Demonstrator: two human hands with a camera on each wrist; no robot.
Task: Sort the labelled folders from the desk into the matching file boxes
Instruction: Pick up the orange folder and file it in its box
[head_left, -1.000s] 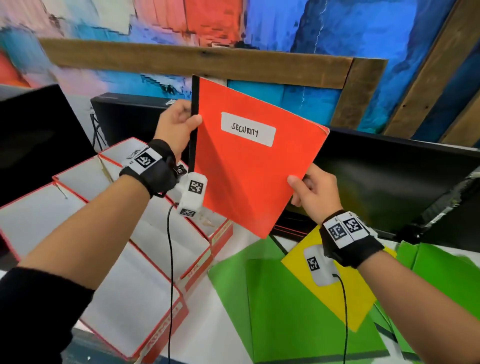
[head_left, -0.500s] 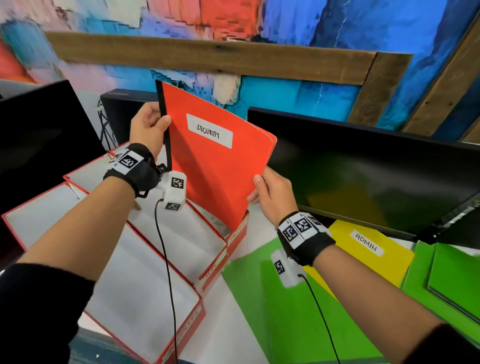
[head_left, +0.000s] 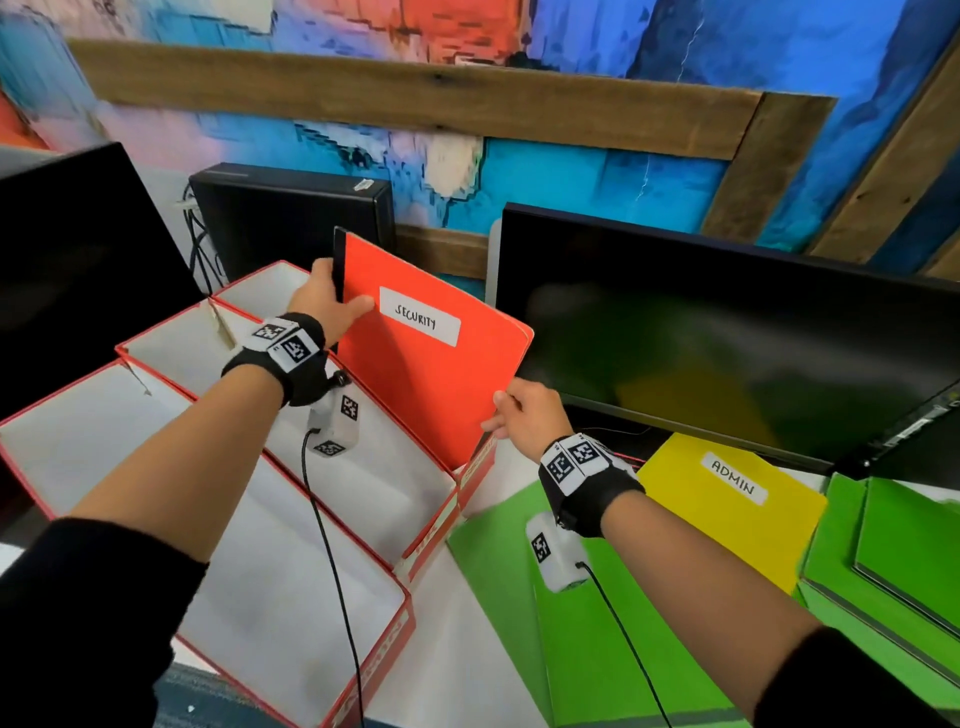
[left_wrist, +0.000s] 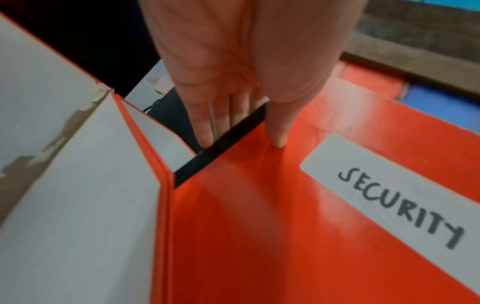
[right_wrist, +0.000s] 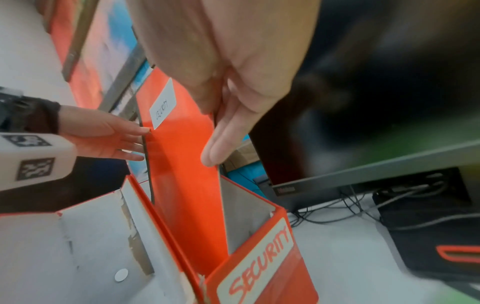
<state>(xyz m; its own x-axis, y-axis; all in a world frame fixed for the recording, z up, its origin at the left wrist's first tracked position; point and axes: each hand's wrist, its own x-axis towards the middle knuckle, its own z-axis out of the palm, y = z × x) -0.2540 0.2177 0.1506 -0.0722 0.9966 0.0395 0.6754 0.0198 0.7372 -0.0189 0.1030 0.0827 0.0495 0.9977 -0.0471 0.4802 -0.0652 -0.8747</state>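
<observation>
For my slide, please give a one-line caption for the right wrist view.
Both hands, right hand and left hand, lower the orange SECURITY folder into the SECURITY file box.

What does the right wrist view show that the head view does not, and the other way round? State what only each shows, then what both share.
Only the right wrist view: the SECURITY lettering on the file box front.

Only the head view: the yellow ADMIN folder and green folders on the desk.

Both: the red SECURITY folder, lower end inside the box, with the left hand at its black spine and the right hand at its other edge.
</observation>
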